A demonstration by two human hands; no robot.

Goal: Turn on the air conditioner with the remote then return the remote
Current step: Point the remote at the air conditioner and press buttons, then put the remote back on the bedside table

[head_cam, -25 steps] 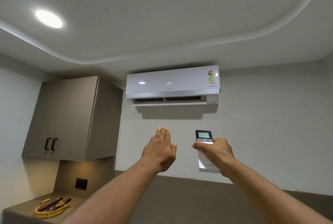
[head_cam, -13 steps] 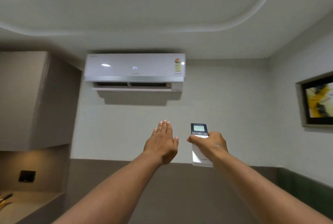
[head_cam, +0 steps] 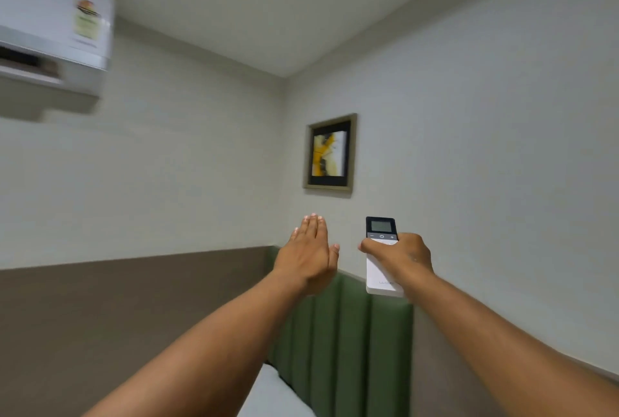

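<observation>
A white remote (head_cam: 381,255) with a dark top and small grey screen stands upright in my right hand (head_cam: 400,255), whose thumb lies across its buttons. My left hand (head_cam: 310,250) is raised beside it, flat, fingers straight and together, holding nothing. The white wall-mounted air conditioner (head_cam: 50,24) shows blurred at the upper left edge, its flap open; only its right end is in view.
A framed yellow and black picture (head_cam: 330,152) hangs on the right wall near the corner. Below my hands stands a green padded headboard (head_cam: 338,343) with a white pillow or mattress corner (head_cam: 268,396). A brown panel (head_cam: 117,309) runs along the lower wall.
The view has swung to the right: the air conditioner slid from the centre to the upper left edge, the picture and headboard came in. Both hands keep the same pose, remote still held.
</observation>
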